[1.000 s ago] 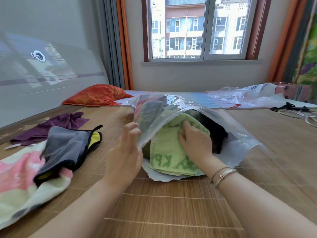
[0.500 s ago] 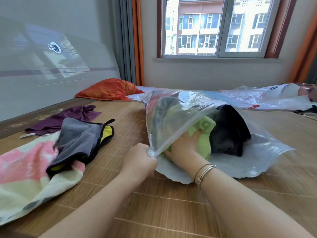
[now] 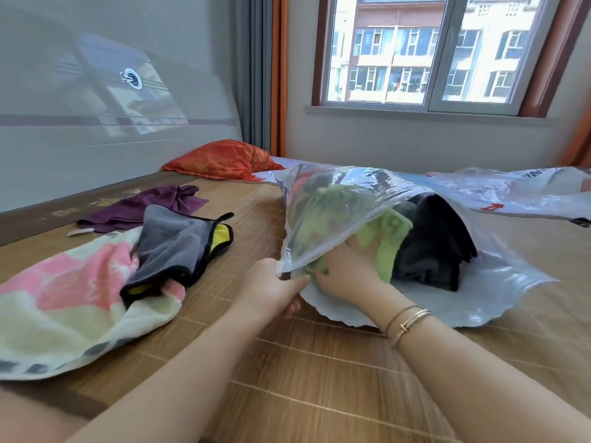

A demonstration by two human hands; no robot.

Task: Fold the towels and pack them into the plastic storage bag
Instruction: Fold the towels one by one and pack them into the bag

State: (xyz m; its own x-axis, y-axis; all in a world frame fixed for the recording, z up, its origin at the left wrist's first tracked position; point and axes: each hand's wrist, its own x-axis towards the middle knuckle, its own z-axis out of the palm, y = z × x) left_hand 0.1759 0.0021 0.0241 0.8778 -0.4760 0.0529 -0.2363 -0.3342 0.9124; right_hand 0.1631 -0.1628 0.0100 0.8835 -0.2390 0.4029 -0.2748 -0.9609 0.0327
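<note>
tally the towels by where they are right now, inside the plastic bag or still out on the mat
Inside the plastic bag: 2 seen (green towel, dark grey towel)
Out on the mat: 3 (purple towel, grey-and-yellow towel, pink-and-cream towel)
Total: 5

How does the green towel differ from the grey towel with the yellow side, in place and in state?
The green towel lies inside the plastic storage bag, bunched up; the grey towel lies outside it, loose on a pink and cream towel.
The right hand holds the green towel; no hand touches the grey towel.
Both are soft cloth.
</note>
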